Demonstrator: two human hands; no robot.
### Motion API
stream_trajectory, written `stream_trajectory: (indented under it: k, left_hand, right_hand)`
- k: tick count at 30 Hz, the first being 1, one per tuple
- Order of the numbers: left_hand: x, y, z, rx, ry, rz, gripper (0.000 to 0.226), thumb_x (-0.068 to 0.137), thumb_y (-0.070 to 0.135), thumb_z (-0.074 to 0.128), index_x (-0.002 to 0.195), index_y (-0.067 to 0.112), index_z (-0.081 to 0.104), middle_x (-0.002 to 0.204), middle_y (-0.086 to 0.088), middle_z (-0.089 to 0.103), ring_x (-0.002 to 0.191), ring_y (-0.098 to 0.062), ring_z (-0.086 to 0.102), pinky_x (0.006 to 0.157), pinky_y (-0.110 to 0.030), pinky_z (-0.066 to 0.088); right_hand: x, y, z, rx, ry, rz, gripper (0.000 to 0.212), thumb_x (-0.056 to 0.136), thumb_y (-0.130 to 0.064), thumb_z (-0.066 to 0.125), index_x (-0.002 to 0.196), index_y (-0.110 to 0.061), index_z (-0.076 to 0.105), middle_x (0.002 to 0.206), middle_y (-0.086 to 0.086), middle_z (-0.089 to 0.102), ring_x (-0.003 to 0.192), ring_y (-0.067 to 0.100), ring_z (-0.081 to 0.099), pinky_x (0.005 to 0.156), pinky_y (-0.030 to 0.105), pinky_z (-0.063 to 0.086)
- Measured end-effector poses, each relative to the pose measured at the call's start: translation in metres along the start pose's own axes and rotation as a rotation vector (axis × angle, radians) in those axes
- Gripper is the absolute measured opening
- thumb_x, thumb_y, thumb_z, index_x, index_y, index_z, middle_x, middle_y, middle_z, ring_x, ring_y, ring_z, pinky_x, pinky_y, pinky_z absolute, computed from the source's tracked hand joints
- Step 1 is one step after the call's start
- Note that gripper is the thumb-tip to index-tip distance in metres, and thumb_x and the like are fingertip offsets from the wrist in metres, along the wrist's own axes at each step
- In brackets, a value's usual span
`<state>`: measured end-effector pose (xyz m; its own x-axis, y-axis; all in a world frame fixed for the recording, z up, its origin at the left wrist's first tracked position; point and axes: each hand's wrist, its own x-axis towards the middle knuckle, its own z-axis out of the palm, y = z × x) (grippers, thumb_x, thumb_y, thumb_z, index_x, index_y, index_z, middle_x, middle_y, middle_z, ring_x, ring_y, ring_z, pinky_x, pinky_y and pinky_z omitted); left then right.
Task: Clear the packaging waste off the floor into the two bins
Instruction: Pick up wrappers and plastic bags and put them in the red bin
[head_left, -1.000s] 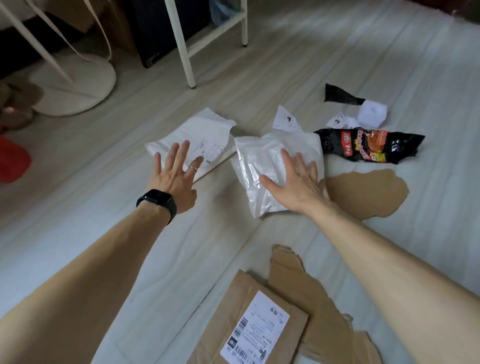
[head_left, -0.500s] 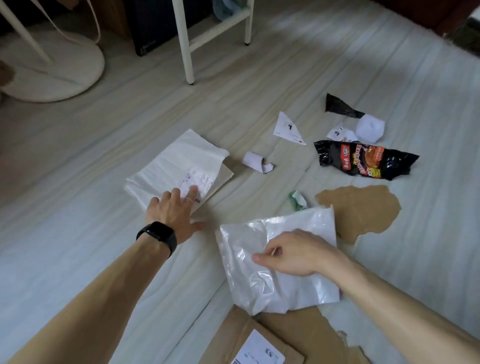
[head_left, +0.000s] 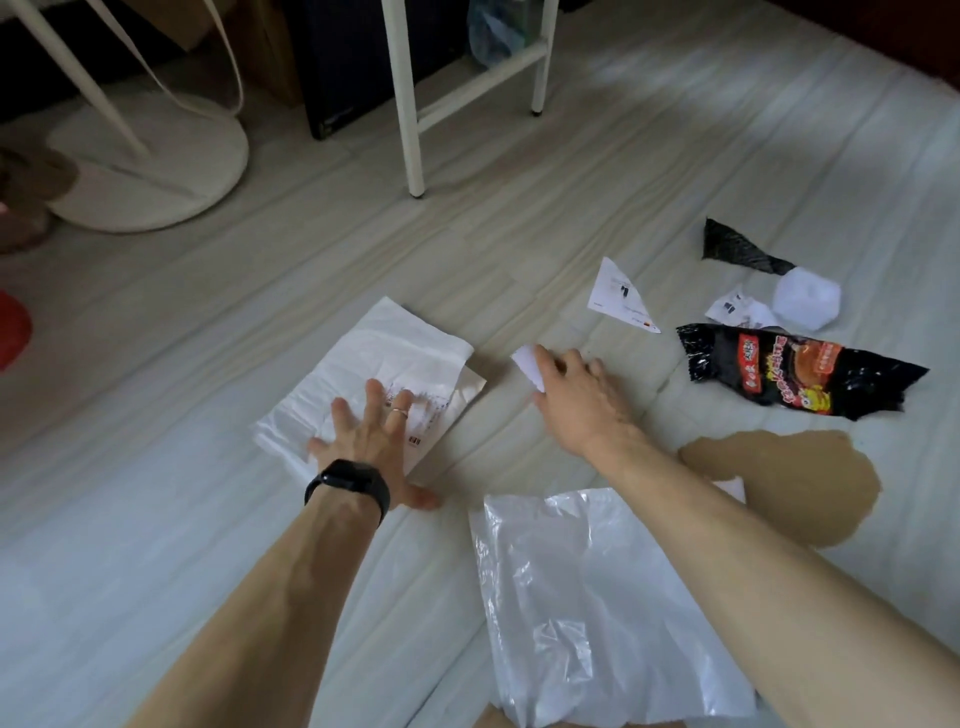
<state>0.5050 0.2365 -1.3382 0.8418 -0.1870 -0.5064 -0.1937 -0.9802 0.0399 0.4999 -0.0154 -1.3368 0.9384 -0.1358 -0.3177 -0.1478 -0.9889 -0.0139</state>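
Nearest the camera, a shiny clear plastic bag (head_left: 597, 613) lies flat on the pale floor (head_left: 156, 545), on the near right of the white mailer (head_left: 379, 353). The right forearm crosses over its far corner. A torn brown cardboard scrap (head_left: 789, 483) sits well to the right of the mailer and slightly nearer than it.

The white mailer itself lies flat, with a printed label on its near right part. The left hand (head_left: 363, 436) rests on the mailer's near edge. Its fingers are spread straight and press down on the plastic, and the thumb lies on the floor just off the mailer's near corner. There is a ring (head_left: 399, 412) on one finger and a black band (head_left: 348, 483) on the wrist.

Just right of the mailer, the right hand (head_left: 582, 395) is down at a small curled white paper scrap (head_left: 527, 364). The index finger lies on top of the scrap, but I cannot tell whether the hand actually pinches it.

Further right of the mailer lies a black snack wrapper (head_left: 800, 374) with red and orange print. A triangular paper scrap (head_left: 618, 296) lies beyond the mailer's right corner. Past that are a crumpled printed slip (head_left: 737, 309), a white wad (head_left: 808, 299) and a black torn strip (head_left: 737, 247).

Behind the mailer stand white frame legs (head_left: 410, 104). A round white stand base (head_left: 156, 156) sits to the far left.
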Motion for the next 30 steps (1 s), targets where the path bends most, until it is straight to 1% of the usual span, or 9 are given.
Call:
stream_trajectory:
  k: [3,6,8,10,12,14,17,21,30]
  left_hand:
    - [0.005,-0.001,-0.001,-0.048,0.003,0.009,0.148,0.033,0.08,0.081,0.147,0.046,-0.007,0.152,0.006,0.002,0.133,-0.037,0.02,0.09,-0.059,0.046]
    - [0.005,-0.002,0.0,-0.044,-0.022,0.006,0.151,0.034,0.081,0.08,0.148,0.044,-0.013,0.155,0.005,-0.007,0.139,-0.038,0.011,0.095,-0.06,0.044]
    - [0.006,-0.002,0.001,-0.039,-0.023,0.006,0.153,0.037,0.08,0.081,0.148,0.043,-0.017,0.157,0.005,-0.013,0.143,-0.04,0.004,0.099,-0.061,0.041]
    - [0.006,-0.001,-0.001,-0.043,-0.029,0.007,0.153,0.04,0.079,0.081,0.149,0.042,-0.02,0.159,0.004,-0.017,0.146,-0.041,-0.001,0.104,-0.062,0.037]
    - [0.008,-0.002,-0.003,-0.041,-0.039,0.003,0.154,0.041,0.079,0.082,0.149,0.041,-0.021,0.159,0.003,-0.018,0.147,-0.042,-0.004,0.106,-0.063,0.035]
    - [0.009,-0.002,-0.004,-0.033,-0.033,0.004,0.154,0.041,0.079,0.082,0.15,0.041,-0.021,0.16,0.003,-0.017,0.146,-0.042,-0.003,0.105,-0.063,0.035]
    - [0.01,-0.002,-0.004,-0.021,-0.043,0.003,0.155,0.041,0.079,0.082,0.15,0.04,-0.021,0.16,0.002,-0.018,0.146,-0.042,-0.003,0.105,-0.063,0.035]
    - [0.011,-0.002,-0.004,-0.023,-0.049,0.012,0.155,0.039,0.079,0.082,0.15,0.04,-0.018,0.159,0.002,-0.015,0.145,-0.042,0.0,0.103,-0.063,0.037]
    - [0.0,-0.006,-0.002,-0.059,-0.013,0.017,0.139,0.044,0.079,0.08,0.15,0.043,-0.002,0.156,0.007,0.0,0.141,-0.038,0.013,0.098,-0.059,0.044]
  right_hand:
    - [0.008,0.009,-0.006,0.016,0.094,-0.024,0.045,0.104,-0.026,0.039,0.146,-0.009,0.037,0.129,0.017,0.052,0.114,0.037,0.051,0.088,0.043,0.045]
    - [0.032,0.033,-0.028,0.377,0.161,0.156,0.032,0.102,-0.024,0.04,0.125,-0.007,0.055,0.122,0.019,0.061,0.111,0.038,0.056,0.083,0.04,0.042]
    - [0.059,0.058,-0.044,0.553,0.209,0.312,0.036,0.092,-0.034,0.04,0.11,-0.01,0.06,0.122,0.019,0.059,0.107,0.035,0.055,0.084,0.039,0.043]
    - [0.084,0.083,-0.048,0.655,0.201,0.429,0.051,0.079,-0.044,0.038,0.109,-0.01,0.063,0.133,0.021,0.053,0.111,0.032,0.053,0.088,0.038,0.044]
    - [0.102,0.097,-0.04,0.608,0.105,0.506,0.056,0.083,-0.047,0.042,0.124,-0.013,0.062,0.139,0.022,0.047,0.121,0.036,0.05,0.098,0.04,0.045]
    - [0.111,0.102,-0.028,0.539,0.045,0.527,0.055,0.086,-0.051,0.042,0.125,-0.017,0.061,0.139,0.019,0.046,0.122,0.04,0.049,0.104,0.045,0.045]
    - [0.112,0.091,-0.023,0.544,0.074,0.529,0.061,0.081,-0.051,0.041,0.119,-0.009,0.065,0.131,0.02,0.055,0.109,0.039,0.059,0.095,0.042,0.052]
    - [0.093,0.054,-0.035,0.543,0.063,0.473,0.038,0.101,-0.022,0.047,0.127,0.003,0.058,0.13,0.025,0.06,0.118,0.04,0.057,0.091,0.036,0.046]
    - [0.001,-0.008,-0.009,0.363,0.045,0.309,0.035,0.101,-0.02,0.046,0.128,0.002,0.056,0.132,0.022,0.057,0.12,0.038,0.055,0.09,0.035,0.043]
